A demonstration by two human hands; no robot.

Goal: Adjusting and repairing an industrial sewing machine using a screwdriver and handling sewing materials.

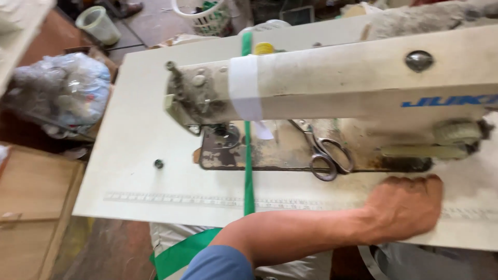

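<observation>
My left hand (410, 207) rests palm down on the white table (135, 171) near its front edge, at the right, with nothing seen in it. The forearm reaches in from the lower left out of a blue sleeve (218, 264). Just beyond the hand stands a worn cream sewing machine (337, 78). Metal scissors (327, 155) lie on its rusty base plate (280, 153). A narrow green strip (248, 176) runs from the machine's top down across the table to green cloth (181, 254) on my lap. My right hand is out of view.
A printed ruler scale (171, 198) runs along the table's front edge. A small dark knob (158, 164) sits left of the machine, a yellow thread spool (264, 48) behind it. On the left are a stuffed plastic bag (67, 88) and a wooden cabinet (31, 197); a white basket (207, 18) stands beyond.
</observation>
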